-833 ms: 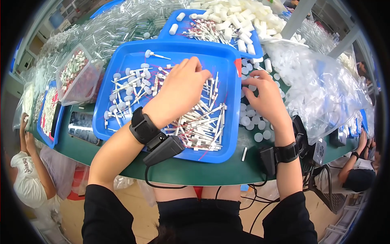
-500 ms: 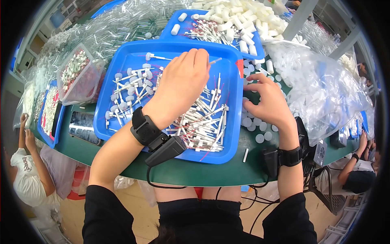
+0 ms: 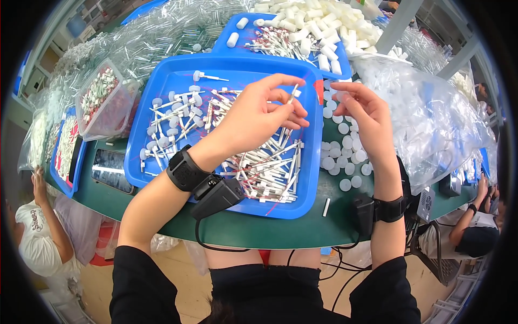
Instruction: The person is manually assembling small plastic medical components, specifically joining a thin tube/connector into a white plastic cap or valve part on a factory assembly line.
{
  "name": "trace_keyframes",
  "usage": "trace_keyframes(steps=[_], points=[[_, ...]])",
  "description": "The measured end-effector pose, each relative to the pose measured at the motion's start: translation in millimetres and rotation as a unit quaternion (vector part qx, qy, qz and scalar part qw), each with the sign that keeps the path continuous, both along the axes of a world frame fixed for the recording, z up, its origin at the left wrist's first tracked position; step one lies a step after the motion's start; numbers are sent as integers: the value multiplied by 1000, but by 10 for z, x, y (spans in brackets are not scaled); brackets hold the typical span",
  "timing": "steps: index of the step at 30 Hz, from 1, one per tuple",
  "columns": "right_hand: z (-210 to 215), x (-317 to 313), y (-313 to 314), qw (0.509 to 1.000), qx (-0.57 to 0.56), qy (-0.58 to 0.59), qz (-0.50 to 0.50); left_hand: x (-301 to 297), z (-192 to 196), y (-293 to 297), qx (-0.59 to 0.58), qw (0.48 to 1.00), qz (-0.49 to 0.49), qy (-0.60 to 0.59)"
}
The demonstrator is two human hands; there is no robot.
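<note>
The left hand is raised over the blue tray, thumb and forefinger pinching a thin white stick near its lower end. The stick's long axis runs steeply up and slightly to the right, its free tip pointing away from the person toward the far side of the bench. The other fingers of that hand curl loosely beneath it. The right hand hovers just beside it, above the tray's right rim, with fingers half curled and fingertips turned toward the stick; whether it holds anything small cannot be told. The two hands are close but not touching. Under the left hand the tray holds a loose heap of similar white sticks, lying at all angles, with capped pieces spread across its left half. White round caps lie scattered on the green bench right of the tray, below the right hand. A clear bag of parts sits further right.
</note>
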State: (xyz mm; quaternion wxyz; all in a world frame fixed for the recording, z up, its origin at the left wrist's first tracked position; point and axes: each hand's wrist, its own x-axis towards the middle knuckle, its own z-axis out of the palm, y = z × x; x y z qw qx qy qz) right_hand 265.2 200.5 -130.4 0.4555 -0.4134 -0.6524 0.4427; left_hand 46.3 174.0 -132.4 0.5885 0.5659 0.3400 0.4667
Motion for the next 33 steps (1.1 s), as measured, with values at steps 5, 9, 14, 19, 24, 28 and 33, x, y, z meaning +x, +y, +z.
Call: trace_keyframes(steps=[5,9,14,19,24,28,33], points=[[-12,-64,-53,996,-37,69,50,-71,-1,-24,165,971,32,168],[44,-185,-126,970,-63,207,111,-9,13,-58,284,931,67,218],[-30,-205,-130,973,-15,185,134,-12,57,-87,250,933,83,244],[-9,-220,-176,977,0,173,129,-6,30,-50,246,935,95,239],[-9,-206,-159,980,4,166,111,-6,42,-49,219,952,53,208],[-15,-203,-150,979,-9,173,108,0,75,-70,177,970,29,166],[-20,-210,-145,980,-4,176,92,-12,39,-57,121,972,29,198]])
